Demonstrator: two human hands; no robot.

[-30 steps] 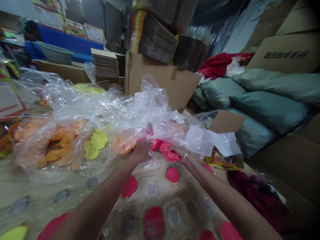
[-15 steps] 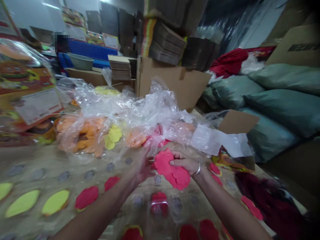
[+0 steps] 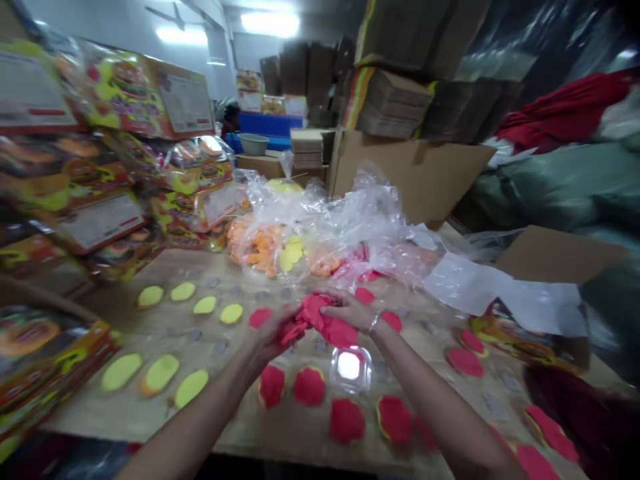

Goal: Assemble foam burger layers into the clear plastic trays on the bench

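My right hand (image 3: 353,312), with a bangle at the wrist, is closed on a bunch of soft red wavy-edged pieces (image 3: 340,331), thumb on top. My left hand (image 3: 280,331) is closed at the left end of the bunch, red material showing between its fingers; some fingers are hidden. Below the hands a clear plastic box (image 3: 351,369) sits on the table. Around it lie more red pieces, such as a red wavy-edged piece (image 3: 309,386) with a yellow rim beneath. Yellow leaf-shaped pieces (image 3: 161,375) lie in rows on the left.
Clear plastic bags (image 3: 370,207) with orange, yellow and red pieces lie behind my hands. Printed toy boxes (image 3: 185,100) are stacked at left. A large carton (image 3: 410,167) stands behind, green sacks (image 3: 545,187) at right. Dark red cloth (image 3: 565,407) lies at the right edge.
My left hand, earlier beside the red pieces with its fingers apart, now grips their left end. The view has turned left and shows more of the stacked boxes and the table's front edge.
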